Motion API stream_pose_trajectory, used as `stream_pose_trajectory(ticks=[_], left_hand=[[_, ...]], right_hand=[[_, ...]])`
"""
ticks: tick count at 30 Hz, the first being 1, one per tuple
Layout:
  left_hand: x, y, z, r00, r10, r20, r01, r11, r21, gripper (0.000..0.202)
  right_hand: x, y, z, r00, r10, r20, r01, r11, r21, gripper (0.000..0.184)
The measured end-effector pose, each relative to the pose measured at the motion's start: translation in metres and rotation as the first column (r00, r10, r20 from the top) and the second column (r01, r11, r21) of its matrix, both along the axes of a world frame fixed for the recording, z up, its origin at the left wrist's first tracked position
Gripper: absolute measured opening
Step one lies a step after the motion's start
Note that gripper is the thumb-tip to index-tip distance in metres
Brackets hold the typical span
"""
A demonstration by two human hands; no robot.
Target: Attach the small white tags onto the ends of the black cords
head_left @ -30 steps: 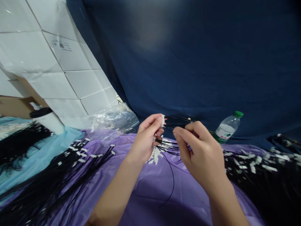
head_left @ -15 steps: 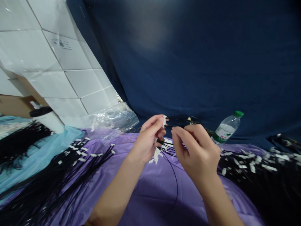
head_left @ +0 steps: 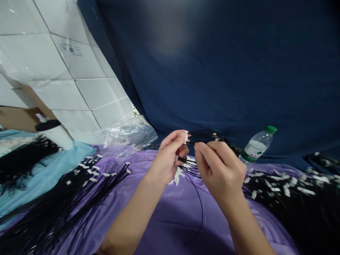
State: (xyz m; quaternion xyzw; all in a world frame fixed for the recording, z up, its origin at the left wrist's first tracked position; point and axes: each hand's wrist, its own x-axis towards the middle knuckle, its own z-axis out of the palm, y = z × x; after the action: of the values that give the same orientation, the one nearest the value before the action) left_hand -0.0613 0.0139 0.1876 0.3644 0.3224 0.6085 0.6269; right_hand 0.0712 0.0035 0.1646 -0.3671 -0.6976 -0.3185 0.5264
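In the middle, my left hand (head_left: 168,159) pinches a white connector (head_left: 186,137) between thumb and fingers. Black wires run to the right from the connector. My right hand (head_left: 221,168) is closed, its thumb and fingertips pinching a black wire (head_left: 191,143) just right of the connector. Below, more black wires (head_left: 189,166) stretch between the two hands, and one loose wire (head_left: 202,209) hangs down in a curve. Behind the wires lies a small pile of white connectors (head_left: 177,177) on the purple cloth (head_left: 170,219).
Bundles of black wires with white ends lie at left (head_left: 66,198) and right (head_left: 297,198). A green-capped water bottle (head_left: 256,145) stands back right. A white cup (head_left: 57,134), clear plastic bag (head_left: 127,134) and stacked white boxes (head_left: 34,56) are left; a dark blue curtain (head_left: 212,71) hangs behind.
Both hands keep their grips almost in place. The right hand has tilted very slightly, and the view has shifted a little.
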Motion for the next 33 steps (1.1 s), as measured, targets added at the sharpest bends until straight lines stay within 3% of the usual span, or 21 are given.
stream_pose_trajectory(ticks=[7,13,16,20,22,25,27,29,30,33], left_hand=[[0.0,0.001,0.0,1.0,0.007,0.012,-0.007,1.0,-0.004,0.022],[-0.017,0.015,0.004,0.982,0.175,0.07,-0.176,0.984,0.017,0.025],[-0.031,0.024,0.005,0.957,0.251,0.146,-0.257,0.966,0.027,0.022],[-0.041,0.034,0.001,0.933,0.292,0.212,-0.299,0.954,0.002,0.018],[-0.041,0.037,-0.002,0.929,0.296,0.222,-0.298,0.954,-0.024,0.018],[-0.039,0.043,-0.006,0.924,0.311,0.224,-0.307,0.95,-0.053,0.02],[-0.037,0.046,-0.008,0.922,0.322,0.217,-0.317,0.947,-0.057,0.022],[-0.037,0.049,-0.011,0.92,0.331,0.207,-0.329,0.943,-0.048,0.025],[-0.037,0.05,-0.012,0.919,0.337,0.204,-0.335,0.941,-0.044,0.025],[-0.037,0.052,-0.015,0.919,0.342,0.199,-0.34,0.939,-0.044,0.027]], right_hand=[[-0.001,0.0,0.001,1.0,0.003,-0.016,-0.003,1.0,-0.014,0.012],[0.009,-0.006,0.011,0.985,0.11,-0.132,-0.103,0.993,0.053,0.017],[0.019,-0.008,0.015,0.966,0.258,0.032,-0.254,0.963,-0.09,0.022],[0.023,0.003,0.009,0.861,0.433,0.267,-0.257,0.823,-0.506,0.03],[0.018,0.014,0.001,0.821,0.527,0.222,-0.311,0.737,-0.6,0.028],[0.01,0.029,-0.013,0.726,0.687,0.027,-0.516,0.57,-0.639,0.023],[0.005,0.038,-0.022,0.63,0.737,-0.245,-0.712,0.422,-0.561,0.016],[0.003,0.048,-0.029,0.487,0.683,-0.545,-0.871,0.329,-0.365,0.007],[0.003,0.052,-0.032,0.409,0.63,-0.66,-0.911,0.325,-0.254,0.004],[0.01,0.067,-0.037,0.225,0.512,-0.829,-0.918,0.396,-0.005,0.01]])
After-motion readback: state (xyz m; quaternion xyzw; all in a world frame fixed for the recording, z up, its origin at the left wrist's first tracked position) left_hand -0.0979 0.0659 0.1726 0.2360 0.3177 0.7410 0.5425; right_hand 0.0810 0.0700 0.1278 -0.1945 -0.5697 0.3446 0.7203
